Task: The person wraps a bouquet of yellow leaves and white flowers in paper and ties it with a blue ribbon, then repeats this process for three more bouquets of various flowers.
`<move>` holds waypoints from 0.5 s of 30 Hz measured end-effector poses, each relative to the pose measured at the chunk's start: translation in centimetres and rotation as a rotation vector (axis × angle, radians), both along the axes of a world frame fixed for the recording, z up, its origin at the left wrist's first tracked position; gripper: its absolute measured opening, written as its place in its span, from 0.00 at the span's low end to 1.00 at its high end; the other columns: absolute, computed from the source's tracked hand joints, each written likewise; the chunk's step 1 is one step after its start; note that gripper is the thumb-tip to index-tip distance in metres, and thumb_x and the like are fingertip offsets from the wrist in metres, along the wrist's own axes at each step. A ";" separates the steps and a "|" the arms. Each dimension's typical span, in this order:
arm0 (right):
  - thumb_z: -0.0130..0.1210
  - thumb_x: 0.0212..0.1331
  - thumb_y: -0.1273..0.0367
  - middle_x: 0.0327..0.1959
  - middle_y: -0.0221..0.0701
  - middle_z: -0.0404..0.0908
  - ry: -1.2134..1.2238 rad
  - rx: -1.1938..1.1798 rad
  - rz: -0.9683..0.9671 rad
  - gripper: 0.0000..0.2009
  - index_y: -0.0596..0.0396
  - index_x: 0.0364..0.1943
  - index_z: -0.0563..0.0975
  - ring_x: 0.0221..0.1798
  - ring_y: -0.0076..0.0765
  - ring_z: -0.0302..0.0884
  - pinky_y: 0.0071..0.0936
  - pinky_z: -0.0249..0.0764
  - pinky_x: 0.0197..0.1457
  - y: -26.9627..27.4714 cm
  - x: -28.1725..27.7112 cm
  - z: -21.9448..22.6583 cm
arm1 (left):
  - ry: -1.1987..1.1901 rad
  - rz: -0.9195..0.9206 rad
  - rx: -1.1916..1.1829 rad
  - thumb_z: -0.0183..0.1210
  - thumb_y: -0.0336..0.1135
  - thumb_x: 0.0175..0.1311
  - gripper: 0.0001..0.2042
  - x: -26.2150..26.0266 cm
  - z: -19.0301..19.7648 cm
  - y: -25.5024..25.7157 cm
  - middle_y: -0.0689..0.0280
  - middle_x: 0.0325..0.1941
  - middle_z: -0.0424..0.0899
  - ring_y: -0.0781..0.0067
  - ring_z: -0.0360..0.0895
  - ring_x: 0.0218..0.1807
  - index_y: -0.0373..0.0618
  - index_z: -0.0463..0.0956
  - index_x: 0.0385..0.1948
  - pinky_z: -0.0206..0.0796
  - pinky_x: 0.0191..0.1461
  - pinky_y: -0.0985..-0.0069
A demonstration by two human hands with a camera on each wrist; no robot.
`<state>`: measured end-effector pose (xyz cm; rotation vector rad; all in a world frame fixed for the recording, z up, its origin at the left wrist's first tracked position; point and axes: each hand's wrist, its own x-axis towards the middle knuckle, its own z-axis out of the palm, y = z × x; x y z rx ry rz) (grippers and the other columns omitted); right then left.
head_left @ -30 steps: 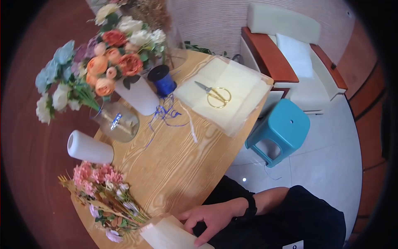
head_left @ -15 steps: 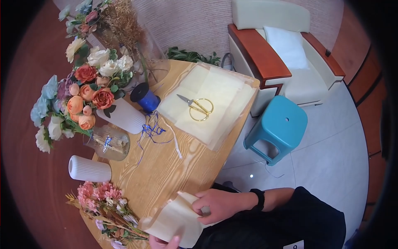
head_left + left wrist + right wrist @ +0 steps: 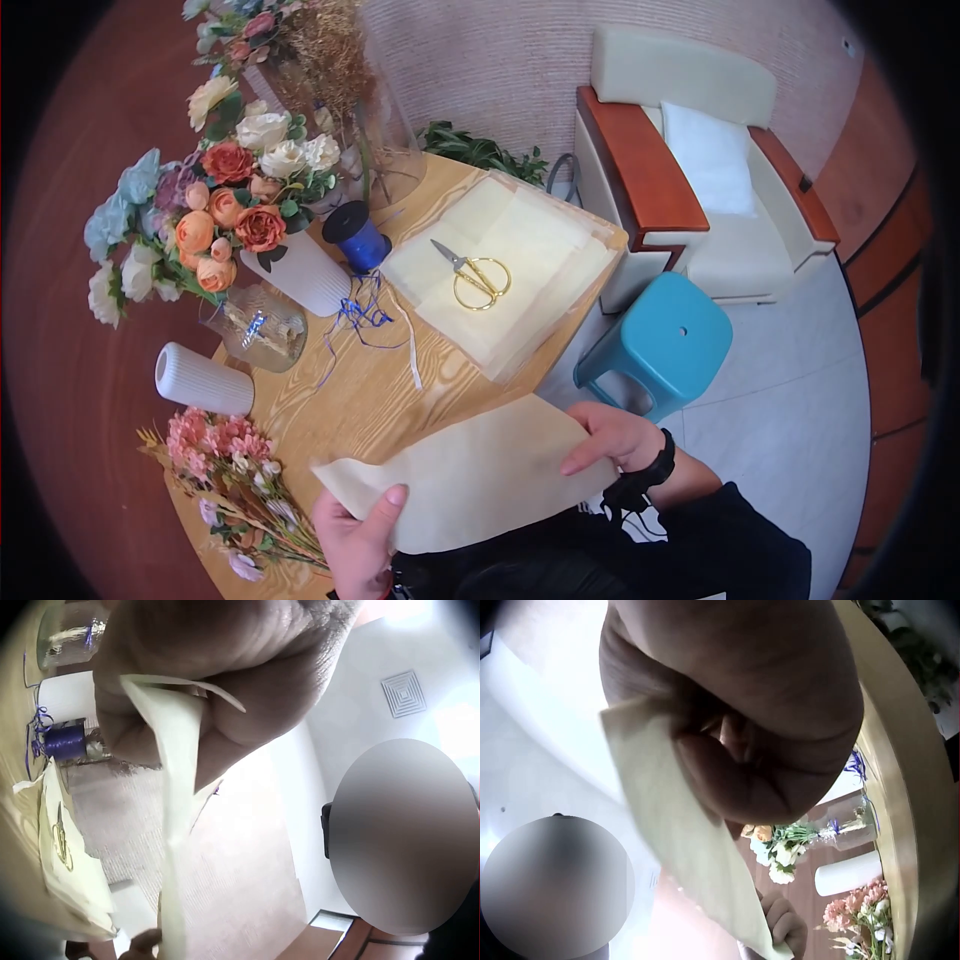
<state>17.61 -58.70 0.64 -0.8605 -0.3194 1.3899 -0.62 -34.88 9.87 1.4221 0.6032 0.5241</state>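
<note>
A cream sheet of wrapping paper [image 3: 480, 475] is stretched between both hands, above the near edge of the table. My left hand [image 3: 360, 535] pinches its left end, thumb on top and fingers beneath. At the other end, my right hand [image 3: 620, 440] pinches the paper the same way. The left wrist view shows the sheet [image 3: 180, 750] coming out edge-on from between thumb and fingers. Left of the left hand, a bunch of pink and lilac flowers [image 3: 225, 470] lies on the table, its stems toward that hand.
Gold-handled scissors [image 3: 478, 283] rest on a stack of cream paper [image 3: 540, 250]. A blue ribbon spool [image 3: 357, 240] has loose strands beside it. Glass and white vases stand at the left, some holding flowers; one white vase [image 3: 205, 378] lies tipped. A teal stool [image 3: 675, 340] stands beyond the table edge.
The paper has come up off the flower stems and moved right, spreading out between the hands. My left hand has come into view, and my right hand has shifted right.
</note>
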 end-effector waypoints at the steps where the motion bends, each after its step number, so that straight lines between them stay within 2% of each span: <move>1: 0.67 0.46 0.77 0.51 0.37 0.82 -0.013 -0.020 0.003 0.29 0.68 0.56 0.72 0.51 0.31 0.80 0.27 0.72 0.56 -0.8 0.1 0.3 | 0.017 -0.027 -0.066 0.67 0.22 0.54 0.15 0.4 0.8 -0.3 0.60 0.39 0.84 0.72 0.81 0.38 0.35 0.75 0.44 0.74 0.45 0.74; 4: 0.66 0.42 0.79 0.54 0.39 0.80 0.004 0.069 -0.086 0.32 0.70 0.57 0.71 0.53 0.32 0.78 0.29 0.71 0.57 -2.9 0.5 -0.6 | 0.029 -0.129 -0.070 0.65 0.23 0.59 0.07 1.3 1.5 -1.0 0.66 0.35 0.84 0.77 0.80 0.35 0.35 0.78 0.37 0.71 0.42 0.78; 7: 0.66 0.36 0.80 0.54 0.39 0.79 -0.013 0.178 -0.129 0.36 0.70 0.58 0.69 0.56 0.33 0.77 0.31 0.70 0.58 -3.7 0.0 0.1 | 0.007 -0.286 -0.110 0.64 0.23 0.60 0.06 1.4 1.3 -0.6 0.65 0.37 0.84 0.78 0.79 0.37 0.35 0.79 0.38 0.70 0.42 0.79; 10: 0.67 0.41 0.80 0.53 0.35 0.78 -0.046 0.330 -0.083 0.36 0.63 0.61 0.67 0.58 0.30 0.74 0.28 0.67 0.61 -2.6 0.3 2.5 | 0.044 -0.429 -0.083 0.64 0.24 0.60 0.07 2.0 1.5 -0.4 0.64 0.37 0.85 0.78 0.80 0.38 0.36 0.80 0.39 0.71 0.43 0.79; 15: 0.68 0.43 0.79 0.48 0.30 0.80 -0.137 0.152 -0.233 0.28 0.60 0.53 0.71 0.52 0.26 0.76 0.27 0.71 0.57 -2.3 2.0 2.3 | 0.035 -0.313 -0.161 0.62 0.25 0.63 0.09 3.2 2.1 -0.1 0.63 0.39 0.85 0.77 0.81 0.39 0.34 0.79 0.42 0.72 0.44 0.78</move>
